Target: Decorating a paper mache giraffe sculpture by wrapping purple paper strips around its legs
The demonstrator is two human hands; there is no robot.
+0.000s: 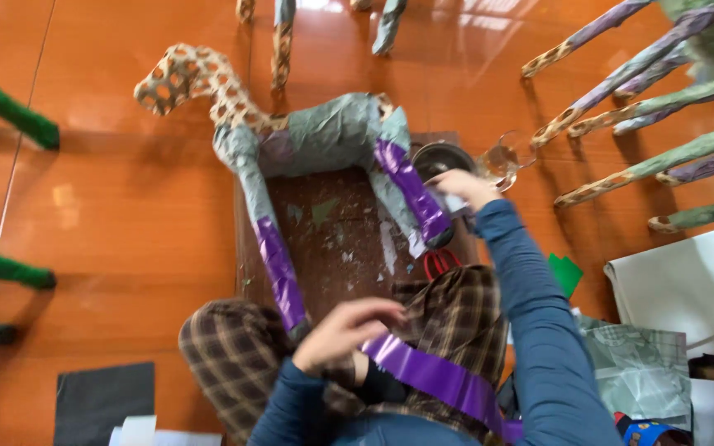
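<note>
Both hands work over an animal figure (316,136) lying on a brown board (336,239) on the orange floor (126,223). Left hand (345,330), fingers curled, pinches a purple paper strip (440,376) draped across plaid trousers (456,318). Farther right, the right hand (463,186) reaches toward a small metal bowl (441,157) beside the figure's purple-wrapped leg (411,190); its grip is blurred, so I cannot tell. Red scissors (440,262) lie below. More wrapped legs (646,99) stand at far right.
</note>
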